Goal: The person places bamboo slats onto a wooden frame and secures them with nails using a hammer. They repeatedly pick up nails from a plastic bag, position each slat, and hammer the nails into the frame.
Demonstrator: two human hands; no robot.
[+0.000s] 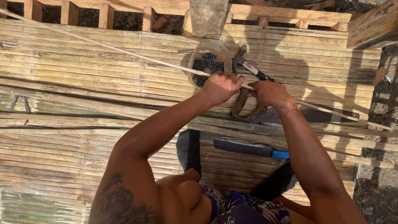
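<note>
A long thin bamboo strip (124, 52) runs from the upper left across the flattened-bamboo platform (74, 74) to the right. My left hand (219, 86) grips the strip near the middle. My right hand (270, 93) holds the same strip just to the right of it. Right behind my left hand stands a clear plastic container (208, 62) full of dark nails. A claw hammer (248, 66) lies beside the container. Under my hands lies a handsaw with a brown wooden handle (244, 108).
A big knife with a dark blade and blue handle (248, 148) lies on the slats near my knees. Small metal pliers (20, 103) rest at the far left. A wooden frame (124, 10) borders the platform's far edge, a beam (373, 27) the upper right.
</note>
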